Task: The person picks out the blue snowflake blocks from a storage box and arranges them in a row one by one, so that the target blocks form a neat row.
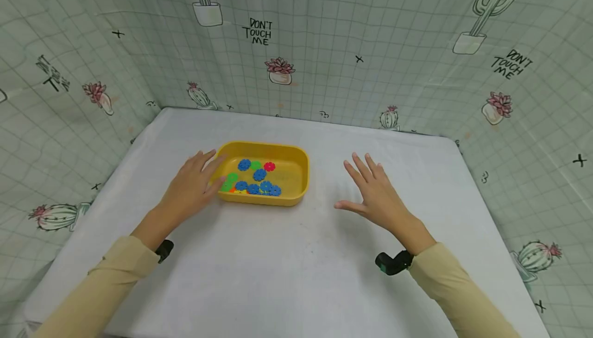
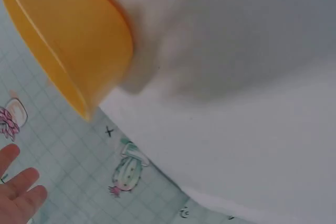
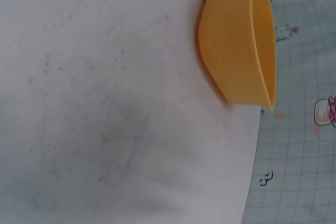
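A yellow plastic tray (image 1: pixel 293 176) stands on the white table, with several small flower-shaped discs (image 1: pixel 260 175) in blue, green, red and other colours lying in it, mostly toward its left side. My left hand (image 1: pixel 189 186) is at the tray's left end, fingers spread and partly over the rim; whether it touches cannot be told. In the left wrist view, the fingertips (image 2: pixel 25 187) show apart from the tray's wall (image 2: pixel 100 40). To the right of the tray, my right hand (image 1: pixel 377 196) hovers above the table with fingers spread, holding nothing. The right wrist view shows the tray (image 3: pixel 231 40) but no fingers.
The white tablecloth (image 1: pixel 278 266) covers the table and carries small specks. A grid-patterned curtain (image 1: pixel 333 39) with cactus drawings hangs behind and along both sides. Black straps with devices (image 1: pixel 394 263) sit at the wrists.
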Available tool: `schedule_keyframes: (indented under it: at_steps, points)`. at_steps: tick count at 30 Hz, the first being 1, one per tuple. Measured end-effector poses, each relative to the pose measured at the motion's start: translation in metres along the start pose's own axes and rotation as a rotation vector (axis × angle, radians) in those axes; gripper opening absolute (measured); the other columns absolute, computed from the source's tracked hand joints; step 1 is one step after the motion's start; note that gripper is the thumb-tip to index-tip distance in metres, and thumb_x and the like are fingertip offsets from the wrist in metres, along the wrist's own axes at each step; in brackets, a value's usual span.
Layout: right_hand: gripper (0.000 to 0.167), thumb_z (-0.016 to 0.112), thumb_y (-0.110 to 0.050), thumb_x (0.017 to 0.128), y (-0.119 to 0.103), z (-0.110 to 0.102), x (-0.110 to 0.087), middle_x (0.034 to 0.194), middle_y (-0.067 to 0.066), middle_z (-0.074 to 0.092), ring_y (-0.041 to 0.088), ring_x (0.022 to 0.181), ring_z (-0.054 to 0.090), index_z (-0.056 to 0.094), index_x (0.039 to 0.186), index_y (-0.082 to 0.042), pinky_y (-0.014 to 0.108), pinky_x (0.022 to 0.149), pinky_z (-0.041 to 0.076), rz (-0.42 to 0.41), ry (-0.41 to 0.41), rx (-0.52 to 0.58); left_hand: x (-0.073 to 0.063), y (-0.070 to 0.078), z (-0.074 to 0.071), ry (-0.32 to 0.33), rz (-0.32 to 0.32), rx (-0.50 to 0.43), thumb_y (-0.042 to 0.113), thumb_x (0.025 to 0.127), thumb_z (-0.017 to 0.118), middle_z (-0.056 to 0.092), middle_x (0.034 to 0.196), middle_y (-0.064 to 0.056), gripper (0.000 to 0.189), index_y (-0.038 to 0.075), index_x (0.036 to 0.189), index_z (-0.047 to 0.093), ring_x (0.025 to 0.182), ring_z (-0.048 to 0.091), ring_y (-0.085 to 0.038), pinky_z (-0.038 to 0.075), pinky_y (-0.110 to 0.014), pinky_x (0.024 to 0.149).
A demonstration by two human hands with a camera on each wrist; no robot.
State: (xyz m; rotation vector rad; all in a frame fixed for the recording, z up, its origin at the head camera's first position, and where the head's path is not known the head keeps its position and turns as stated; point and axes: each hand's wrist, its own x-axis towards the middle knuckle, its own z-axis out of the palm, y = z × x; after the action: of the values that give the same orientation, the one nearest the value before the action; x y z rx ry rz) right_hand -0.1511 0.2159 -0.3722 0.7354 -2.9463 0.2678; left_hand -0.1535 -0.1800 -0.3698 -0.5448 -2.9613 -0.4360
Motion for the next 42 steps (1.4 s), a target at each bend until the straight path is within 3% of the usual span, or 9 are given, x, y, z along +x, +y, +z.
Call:
schedule_keyframes:
  at_steps: [4,7,13,18,22,29,35,42]
  points:
    - [0.093,0.065,-0.057,0.077,-0.007,0.003,0.006,0.154,0.014,0.018,0.039,0.141,0.014,0.025,0.148,-0.011,0.06,0.113,0.016,0.001,0.007,0.042,-0.005,-0.005,0.003,0.014,-0.1,-0.124,0.025,0.097,0.047,0.041,0.135,-0.025,0.048,0.006,0.14,0.038,0.123,0.037,-0.044,0.037,-0.06,0.1]
    - [0.092,0.065,-0.057,0.077,-0.011,0.007,0.01,0.153,0.015,0.022,0.038,0.14,0.018,0.027,0.147,-0.011,0.058,0.113,0.018,0.002,0.009,0.079,-0.006,-0.008,0.008,0.011,-0.197,-0.192,0.022,0.097,0.046,0.047,0.122,-0.025,0.048,0.004,0.14,0.037,0.106,0.046,-0.04,0.046,-0.054,0.085]
    - [0.088,0.065,-0.055,0.078,-0.022,0.014,0.018,0.15,0.013,0.029,0.034,0.139,0.024,0.03,0.146,-0.012,0.052,0.115,0.019,0.031,-0.01,0.171,-0.006,-0.018,0.021,-0.005,-0.363,-0.31,0.021,0.096,0.045,0.055,0.1,-0.021,0.051,-0.004,0.139,0.033,0.08,0.053,-0.029,0.046,-0.035,0.064]
    - [0.084,0.065,-0.055,0.079,-0.034,0.02,0.025,0.15,0.009,0.031,0.031,0.139,0.026,0.032,0.146,-0.015,0.052,0.113,0.025,0.07,-0.051,0.266,-0.005,-0.023,0.031,-0.039,-0.478,-0.454,0.026,0.097,0.043,0.06,0.103,-0.021,0.054,-0.002,0.142,0.029,0.08,0.061,-0.028,0.045,-0.025,0.06]
    - [0.078,0.065,-0.049,0.082,-0.044,0.028,0.032,0.15,0.007,0.032,0.028,0.138,0.028,0.033,0.145,-0.016,0.051,0.111,0.029,0.099,-0.081,0.385,-0.002,-0.023,0.039,-0.022,-0.543,-0.585,0.024,0.097,0.044,0.063,0.102,-0.022,0.054,-0.002,0.141,0.03,0.082,0.066,-0.029,0.047,-0.019,0.061]
    - [0.067,0.065,-0.04,0.086,-0.058,0.044,0.044,0.145,0.006,0.04,0.025,0.136,0.034,0.04,0.141,-0.013,0.045,0.113,0.03,0.1,-0.076,0.552,0.003,-0.023,0.052,0.018,-0.664,-0.771,0.02,0.095,0.05,0.067,0.092,-0.017,0.051,-0.002,0.139,0.035,0.063,0.064,-0.007,0.055,-0.017,0.064]
    - [0.06,0.065,-0.033,0.087,-0.069,0.055,0.054,0.141,0.009,0.045,0.026,0.132,0.039,0.043,0.137,-0.008,0.044,0.111,0.033,0.097,-0.049,0.652,0.004,-0.022,0.056,0.095,-0.694,-0.824,0.017,0.093,0.054,0.063,0.071,0.005,0.046,-0.002,0.133,0.044,0.058,0.062,-0.002,0.054,-0.014,0.062]
    - [0.051,0.063,-0.023,0.089,-0.086,0.066,0.063,0.136,0.009,0.05,0.025,0.128,0.044,0.047,0.134,-0.006,0.041,0.11,0.036,0.106,-0.042,0.744,-0.003,-0.024,0.057,0.19,-0.746,-0.889,0.012,0.092,0.054,0.058,0.065,0.01,0.042,-0.002,0.131,0.048,0.054,0.058,0.0,0.053,-0.012,0.058]
